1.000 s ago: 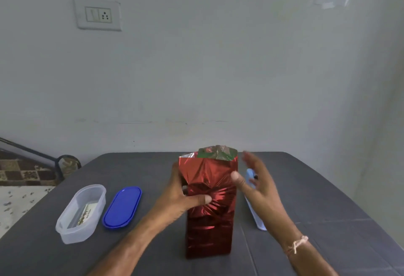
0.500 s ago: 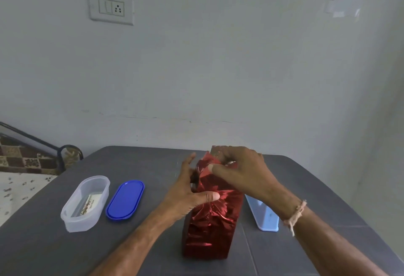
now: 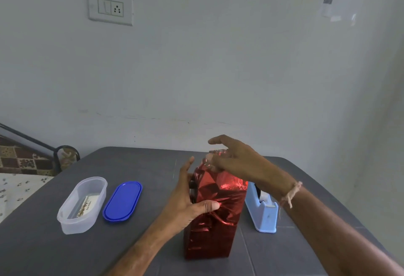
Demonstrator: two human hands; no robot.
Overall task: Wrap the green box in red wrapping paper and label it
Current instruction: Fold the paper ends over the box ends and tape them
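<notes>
The wrapped box (image 3: pixel 213 227) is clasped by the left hand (image 3: pixel 185 201) just below the centre of the frame: the thumb is laid across the front face and the fingers are held straight up along the left side. The right hand (image 3: pixel 236 160) is held over the top of the box with the fingers spread and loosely extended; it is blurred, and whether the crumpled top edge is being pinched cannot be told. A thread bracelet (image 3: pixel 291 192) is worn on the right wrist. The box is stood upright on the dark grey table (image 3: pixel 54 256) and is fully covered by red wrapping paper (image 3: pixel 220 188), which is creased and bunched at the top.

Just right of the box, one light-blue tape dispenser (image 3: pixel 265 216) is seen. At the lower left, one clear plastic container (image 3: pixel 74 225) is placed open, with a printed card (image 3: pixel 85 204) lying inside. One blue lid (image 3: pixel 122 201) is laid flat beside it. A switch plate (image 3: pixel 110 8) is mounted on the wall at the upper left.
</notes>
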